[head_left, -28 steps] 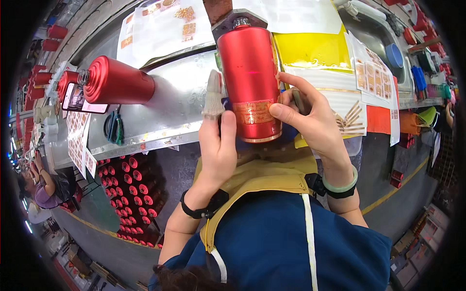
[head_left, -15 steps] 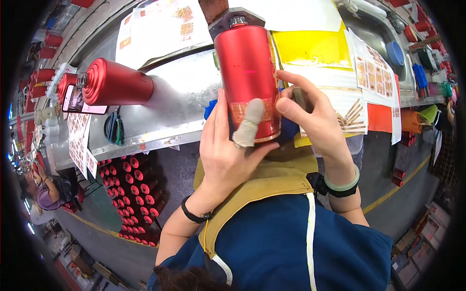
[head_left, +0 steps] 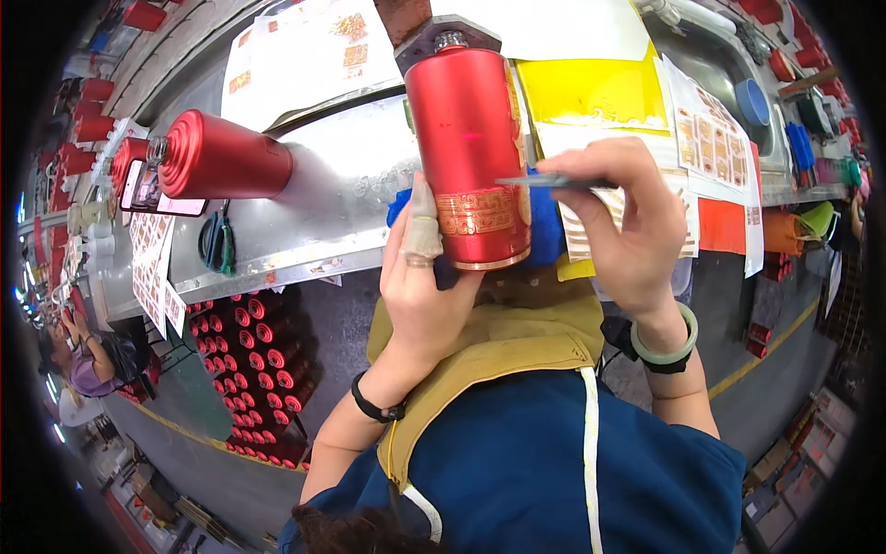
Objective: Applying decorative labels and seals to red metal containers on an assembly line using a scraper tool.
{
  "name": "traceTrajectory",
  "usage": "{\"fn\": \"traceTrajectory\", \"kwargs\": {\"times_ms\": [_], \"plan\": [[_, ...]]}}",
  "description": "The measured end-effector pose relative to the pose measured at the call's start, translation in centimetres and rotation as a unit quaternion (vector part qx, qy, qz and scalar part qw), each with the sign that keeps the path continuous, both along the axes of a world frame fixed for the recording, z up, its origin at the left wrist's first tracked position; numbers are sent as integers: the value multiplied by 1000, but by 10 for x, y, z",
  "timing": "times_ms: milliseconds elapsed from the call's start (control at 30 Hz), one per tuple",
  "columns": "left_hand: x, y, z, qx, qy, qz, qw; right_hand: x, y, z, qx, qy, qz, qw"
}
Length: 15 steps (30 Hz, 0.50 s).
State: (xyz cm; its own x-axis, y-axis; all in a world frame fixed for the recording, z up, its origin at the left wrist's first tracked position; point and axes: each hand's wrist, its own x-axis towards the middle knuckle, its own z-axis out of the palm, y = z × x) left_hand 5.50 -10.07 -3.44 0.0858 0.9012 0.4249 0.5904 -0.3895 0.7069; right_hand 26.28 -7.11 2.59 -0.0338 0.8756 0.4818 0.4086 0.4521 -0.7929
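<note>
A glossy red bottle (head_left: 466, 120) lies lengthwise before me, its clear neck at a metal bracket (head_left: 420, 44) and its base toward my body. A gold patterned decal band (head_left: 475, 213) wraps it near the base, and more gold pattern runs up its right side. My left hand (head_left: 426, 291) grips the bottle's lower left side and base; one finger wears a pale cloth cover. In my right hand (head_left: 632, 217), pinched between thumb and fingers, is a slim grey pointed tool, apparently tweezers (head_left: 544, 181). Its tip is at the bottle's right side, just above the band; contact is unclear.
To the left, another red bottle (head_left: 226, 157) lies beside a phone (head_left: 152, 192) and scissors (head_left: 218, 242). Decal sheets (head_left: 711, 129) and a yellow sheet (head_left: 595, 92) lie on the right. Red bottles (head_left: 249, 369) stand in rows below the bench. A person (head_left: 88, 355) sits far left.
My right hand has moved right and turned, bringing the grey tool from its palm to the bottle. My left covered finger has shifted off the decal band to the bottle's left side.
</note>
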Motion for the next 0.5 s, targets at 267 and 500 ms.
{"fn": "traceTrajectory", "kwargs": {"times_ms": [267,500], "plan": [[-5,0,-4,-27,-28,-7,999,-7,-21,12,111,-175,143,968],[-7,1,0,-2,-43,-16,999,3,21,6,159,-227,-24,961]]}}
